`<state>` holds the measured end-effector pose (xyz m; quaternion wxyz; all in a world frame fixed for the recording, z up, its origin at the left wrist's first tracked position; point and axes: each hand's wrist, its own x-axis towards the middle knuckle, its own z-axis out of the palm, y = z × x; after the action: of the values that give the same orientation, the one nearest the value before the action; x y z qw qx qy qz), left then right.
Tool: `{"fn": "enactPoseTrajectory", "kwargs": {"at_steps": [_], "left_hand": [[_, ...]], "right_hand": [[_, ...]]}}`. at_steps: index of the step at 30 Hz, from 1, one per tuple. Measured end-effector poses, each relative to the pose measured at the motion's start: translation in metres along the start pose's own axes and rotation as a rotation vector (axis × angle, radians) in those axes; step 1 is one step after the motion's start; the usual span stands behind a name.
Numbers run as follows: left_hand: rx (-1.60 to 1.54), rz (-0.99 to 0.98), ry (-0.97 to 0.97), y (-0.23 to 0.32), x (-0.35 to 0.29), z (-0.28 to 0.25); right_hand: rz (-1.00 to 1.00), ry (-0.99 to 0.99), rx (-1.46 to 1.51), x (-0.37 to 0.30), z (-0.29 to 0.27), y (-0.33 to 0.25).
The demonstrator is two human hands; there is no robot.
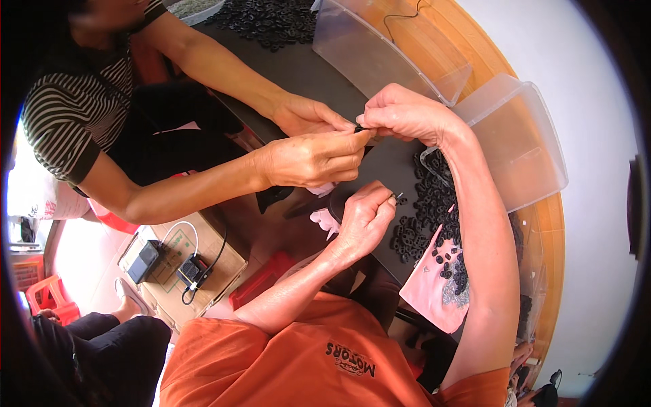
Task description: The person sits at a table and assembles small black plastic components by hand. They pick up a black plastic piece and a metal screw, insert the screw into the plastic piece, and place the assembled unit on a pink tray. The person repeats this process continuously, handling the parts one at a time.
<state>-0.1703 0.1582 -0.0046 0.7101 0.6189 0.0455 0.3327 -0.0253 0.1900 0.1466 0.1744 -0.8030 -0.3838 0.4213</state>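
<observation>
My right hand (400,115) is raised over the dark table (285,64), its thumb and fingertips pinched on a small black part (359,127). A co-worker's two hands (308,146) meet mine there, their fingertips at the same part. Lower and nearer to me, my left hand (366,220) is closed around a small thin tool (399,196), whose metallic tip pokes out past the thumb; the rest is hidden in the fingers. Beneath my right forearm lies a heap of small black ring-like parts (410,237), some spilling onto a pink cloth (424,288) with silvery bits on it.
Two clear plastic bins (522,163) (373,61) stand along the far right. More black parts (271,24) cover the table's far end. At left, a cardboard box (217,261) carries a grey device and a cabled black one. Red stools and another seated person are at lower left.
</observation>
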Motion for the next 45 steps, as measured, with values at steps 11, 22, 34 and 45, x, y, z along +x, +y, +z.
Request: {"fn": "enactPoseTrajectory", "kwargs": {"at_steps": [11, 22, 34, 45], "left_hand": [[0.025, -0.009, -0.008, 0.001, 0.000, 0.000], [0.038, 0.025, 0.004, -0.001, 0.000, 0.002], [0.016, 0.004, 0.003, 0.001, -0.002, 0.003], [0.087, -0.042, -0.026, 0.003, -0.001, 0.005]], "right_hand": [[-0.005, 0.117, -0.052, -0.018, -0.004, -0.014], [-0.315, 0.011, -0.021, -0.025, -0.003, -0.027], [-0.324, -0.020, -0.069, -0.026, -0.003, -0.023], [-0.291, 0.152, 0.017, -0.045, -0.004, -0.011]]}}
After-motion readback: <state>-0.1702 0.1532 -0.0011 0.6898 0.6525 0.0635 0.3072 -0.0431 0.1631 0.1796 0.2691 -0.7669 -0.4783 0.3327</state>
